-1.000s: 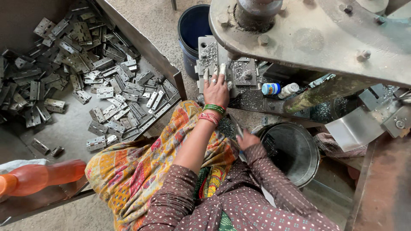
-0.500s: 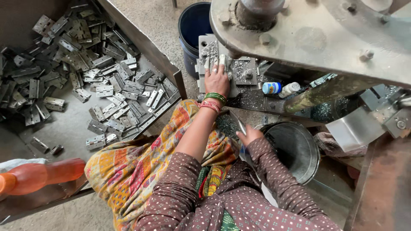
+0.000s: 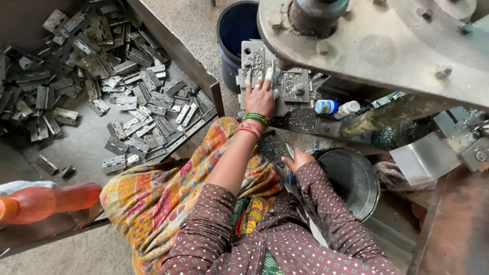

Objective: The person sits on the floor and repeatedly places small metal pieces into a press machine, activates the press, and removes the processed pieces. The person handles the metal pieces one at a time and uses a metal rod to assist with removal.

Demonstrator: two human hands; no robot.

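I see my left hand (image 3: pixel 260 97) lying flat, fingers spread, on the grey metal plate (image 3: pixel 254 63) under the press, its long axis running away from me; my right hand (image 3: pixel 298 160), nearer me, pinches a thin metal strip (image 3: pixel 285 145) beside the steel bucket (image 3: pixel 351 178)

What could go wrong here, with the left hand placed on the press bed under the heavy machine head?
1. The left hand lies flat on the grey metal block, just beside the overhanging machine head; fingers might be caught there.
2. Metal shavings cover the block and may cut bare skin.
3. The right hand holds a thin metal rod near the round pan; it might slip.
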